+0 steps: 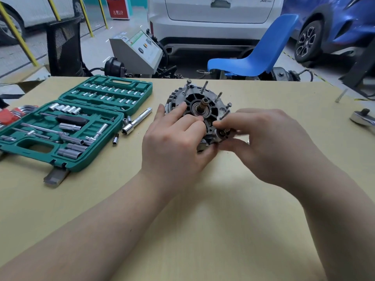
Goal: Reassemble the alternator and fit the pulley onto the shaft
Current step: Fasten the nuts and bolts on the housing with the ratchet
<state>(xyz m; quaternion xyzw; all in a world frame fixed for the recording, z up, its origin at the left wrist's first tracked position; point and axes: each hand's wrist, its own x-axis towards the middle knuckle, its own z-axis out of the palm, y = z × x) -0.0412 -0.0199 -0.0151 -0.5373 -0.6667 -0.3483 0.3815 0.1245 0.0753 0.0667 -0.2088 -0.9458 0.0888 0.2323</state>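
Note:
The alternator (197,99) lies flat on the tan table (182,220), its shaft (203,104) pointing up from the bearing and several long bolts standing around the rim. My left hand (178,142) rests on the housing's near left side, fingers stretched over the black end frame and thumb under its near edge. My right hand (261,142) pinches a small part at the housing's near right lug (221,133); what it holds is mostly hidden by the fingers. No pulley shows in the head view.
An open green socket set case (67,126) lies at the left, with loose sockets and an extension bar (137,122) beside it. A ratchet head (363,118) sits at the right edge. A blue chair (257,55) and parked cars stand beyond the table.

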